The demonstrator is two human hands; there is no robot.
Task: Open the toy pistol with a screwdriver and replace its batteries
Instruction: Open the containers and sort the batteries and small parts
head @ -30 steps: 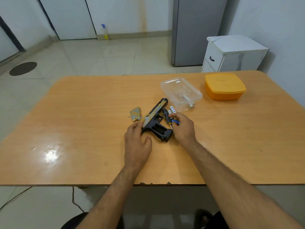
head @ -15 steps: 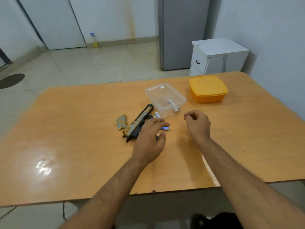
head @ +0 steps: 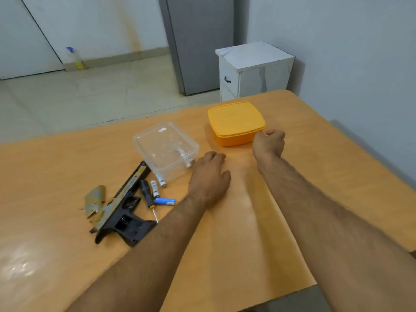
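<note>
Now the toy pistol (head: 122,210) lies low on the left of the surface (head: 225,244), its grip open, with the screwdriver (head: 147,197) and loose batteries (head: 165,201) just beside it. At centre, the left hand (head: 209,179) hovers palm-down with fingers loosely curled, holding nothing. Further right, the right hand (head: 269,143) is closed into a fist by the orange box (head: 235,122); what it pinches, I cannot tell.

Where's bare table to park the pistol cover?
Free: the stretch left of the toy pistol and near the table front edge; also right of the right hand. Crowded: pistol, screwdriver, batteries, clear container.
</note>
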